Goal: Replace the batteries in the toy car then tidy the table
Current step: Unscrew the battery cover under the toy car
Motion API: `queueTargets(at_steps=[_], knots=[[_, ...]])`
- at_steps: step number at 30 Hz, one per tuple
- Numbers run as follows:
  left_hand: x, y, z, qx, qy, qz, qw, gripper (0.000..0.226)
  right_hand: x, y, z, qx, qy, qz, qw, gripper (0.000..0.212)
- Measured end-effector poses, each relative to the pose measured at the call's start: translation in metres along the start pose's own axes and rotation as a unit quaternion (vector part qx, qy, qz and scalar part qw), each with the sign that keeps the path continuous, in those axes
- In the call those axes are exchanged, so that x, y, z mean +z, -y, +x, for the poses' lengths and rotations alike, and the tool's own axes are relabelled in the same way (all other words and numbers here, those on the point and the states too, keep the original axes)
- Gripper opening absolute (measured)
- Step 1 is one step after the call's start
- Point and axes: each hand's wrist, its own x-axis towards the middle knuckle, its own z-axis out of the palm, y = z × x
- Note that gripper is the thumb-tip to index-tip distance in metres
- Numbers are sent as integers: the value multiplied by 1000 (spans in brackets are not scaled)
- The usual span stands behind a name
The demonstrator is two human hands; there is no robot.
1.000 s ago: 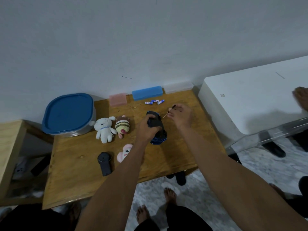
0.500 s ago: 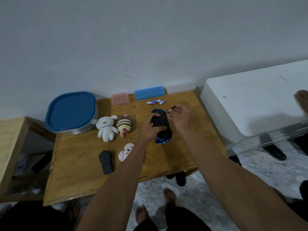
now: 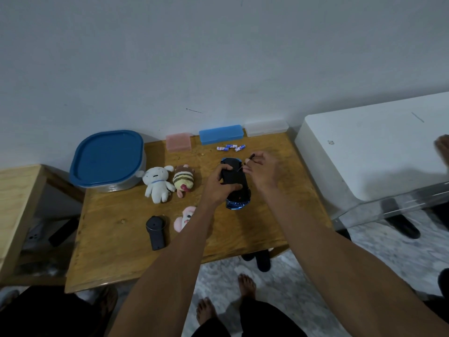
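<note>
A blue toy car [image 3: 237,188] lies upside down on the wooden table [image 3: 116,259], its black underside facing up. My left hand [image 3: 220,182] grips the car's body from the left. My right hand [image 3: 262,170] pinches a thin screwdriver [image 3: 246,162] whose tip touches the car's underside near the far end. Several small batteries [image 3: 230,147] lie loose just beyond the car. A black remote controller [image 3: 156,231] lies at the front left of the table.
A big blue-lidded container [image 3: 108,160] stands at the back left. Pink [image 3: 178,141], blue [image 3: 221,134] and clear [image 3: 266,127] boxes line the wall. Three plush toys lie mid-table: white [image 3: 157,182], striped [image 3: 184,182], pink [image 3: 185,216]. A white table [image 3: 364,152] stands right.
The car has been laid flatter on the table and shifted slightly away from me. My right hand has brought the screwdriver tip down onto its underside.
</note>
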Motion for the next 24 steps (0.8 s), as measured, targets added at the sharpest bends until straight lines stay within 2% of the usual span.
queueTargets(at_steps=[9,13,17,24], knots=[[-4,4,4,0,-2,-10,1000,54,4,4,-1,-22,1,-21,1000,22],[-2,4,5,4,-9,-20,1000,53,5,5,-1,-70,15,-82,994,20],[-1,1,5,5,-8,-13,1000,51,5,9,-2,-107,17,-124,986,30],[-3,-5,5,12,1,-14,1000,51,10,5,-4,-186,-10,-165,969,15]])
